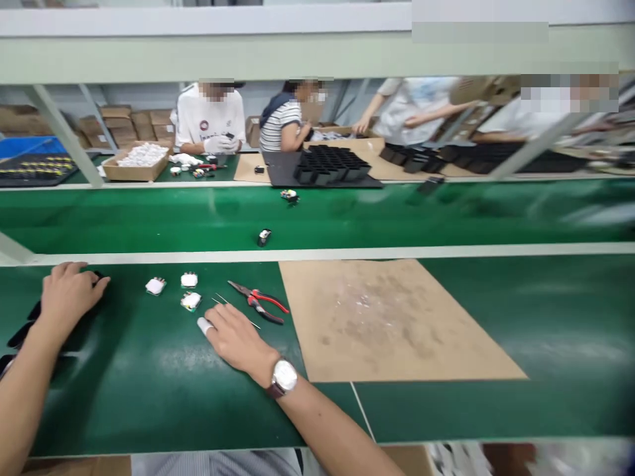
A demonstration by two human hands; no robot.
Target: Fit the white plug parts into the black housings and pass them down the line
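Observation:
At the left of the bench my left hand is closed around a black plastic piece, mostly hidden by the fingers. More black pieces lie beside and partly behind that wrist. My right hand, with a white cover on its thumb and a watch at the wrist, rests palm down on the bench. Its fingers curl over thin metal tweezers, whose middle is hidden. Red-and-black pliers lie just beyond. Between my hands are three small white-topped parts, one nearer the left hand.
A stained brown cardboard sheet lies right of my right hand. Beyond a pale rail runs a green belt carrying small assemblies. Several people work opposite, near black housings and a box of white parts.

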